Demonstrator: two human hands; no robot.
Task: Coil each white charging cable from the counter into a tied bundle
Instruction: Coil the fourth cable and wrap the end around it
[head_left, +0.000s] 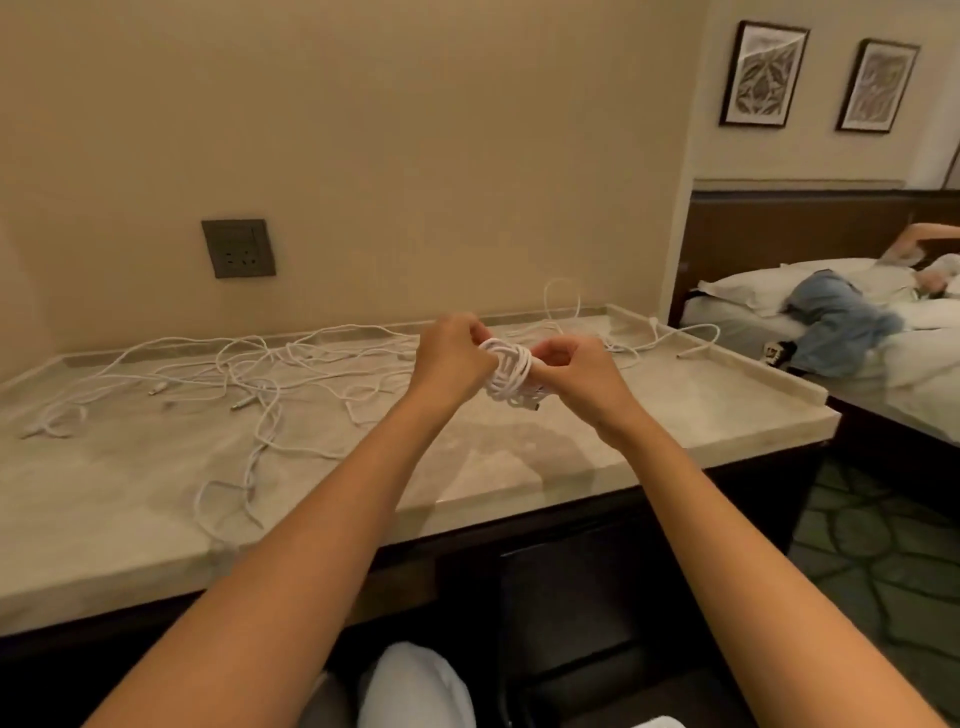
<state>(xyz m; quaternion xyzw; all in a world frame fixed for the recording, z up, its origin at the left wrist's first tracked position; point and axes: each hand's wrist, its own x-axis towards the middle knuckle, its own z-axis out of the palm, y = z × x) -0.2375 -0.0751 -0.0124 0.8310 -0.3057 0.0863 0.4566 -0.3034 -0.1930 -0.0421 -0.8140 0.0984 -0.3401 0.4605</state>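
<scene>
A coiled cable bundle (508, 375) is pinched between left hand (451, 358) and right hand (575, 370) at frame centre, upright above the tabletop (545, 467).

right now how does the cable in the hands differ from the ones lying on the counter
The cable bundle is wound into tight loops; the loose cables sprawl in open, tangled curves. The cable bundle is held above the counter by the left hand and right hand; the loose cables lie on it untouched. The cable bundle is compact; the loose cables spread across much of the counter. Both are thin and white.
</scene>
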